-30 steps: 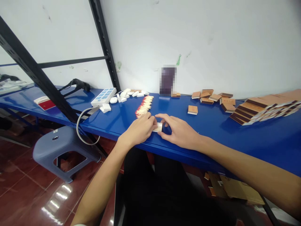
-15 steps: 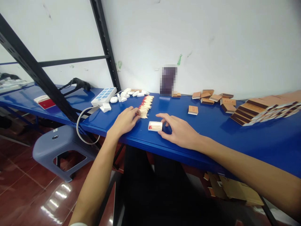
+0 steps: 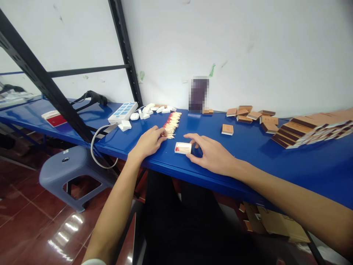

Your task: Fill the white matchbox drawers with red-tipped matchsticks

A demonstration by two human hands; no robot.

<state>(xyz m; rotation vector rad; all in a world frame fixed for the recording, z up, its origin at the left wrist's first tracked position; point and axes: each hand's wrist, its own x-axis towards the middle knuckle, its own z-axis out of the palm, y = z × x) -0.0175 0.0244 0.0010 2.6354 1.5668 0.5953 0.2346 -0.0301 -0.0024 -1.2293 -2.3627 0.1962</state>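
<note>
My left hand (image 3: pixel 150 141) rests at the near end of a pile of red-tipped matches (image 3: pixel 172 124) on the blue table. Its thumb and fingers are pinched together on matches; how many is hidden. Just right of it lies a small white matchbox tray (image 3: pixel 188 144), open side up, with several matches inside, red heads to the left. Curved about the tray's right end is my right hand (image 3: pixel 211 151), thumb and index finger apart. The thumb tip is at the tray's near right corner; whether it touches, I cannot tell.
Closed matchboxes (image 3: pixel 227 129) lie to the right, with a large stack of matchboxes (image 3: pixel 299 130) beyond. White trays (image 3: pixel 146 112) and a power strip (image 3: pixel 123 112) with a cable sit at the back left. A black rack post (image 3: pixel 125 48) rises there. A stool (image 3: pixel 68 173) stands below left.
The view has shifted very slightly. Both hands, the tray and the match pile stay in nearly the same places relative to each other.
</note>
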